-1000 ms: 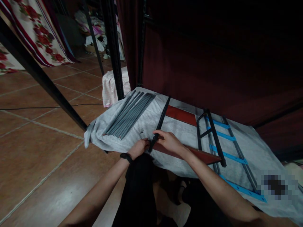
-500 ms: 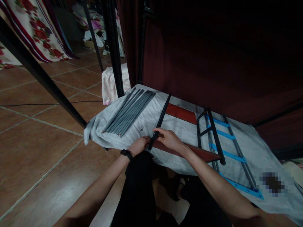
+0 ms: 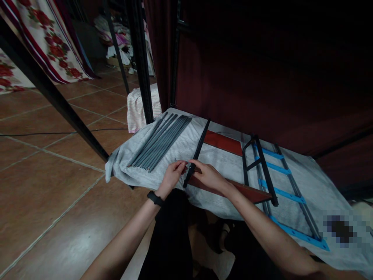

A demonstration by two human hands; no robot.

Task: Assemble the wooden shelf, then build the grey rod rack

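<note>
A long black metal bar [image 3: 201, 144] lies across a grey cloth [image 3: 180, 149] and a red-brown board [image 3: 223, 142]. My right hand [image 3: 208, 175] grips the bar's near end, fingers curled round it. My left hand [image 3: 172, 174] sits just left of that end, fingertips pinched together on something small I cannot make out. A black band is on my left wrist.
A bundle of grey metal rods [image 3: 159, 140] lies on the cloth to the left. A black frame with blue-taped rungs [image 3: 271, 171] lies to the right. Black uprights [image 3: 141, 58] rise behind, with a dark red fabric wall [image 3: 262, 77]. Tiled floor [image 3: 49, 175] spreads left.
My left hand has lifted from beside the bar's end and its fingertips now pinch near the bar, slightly farther away. The right hand keeps its grip.
</note>
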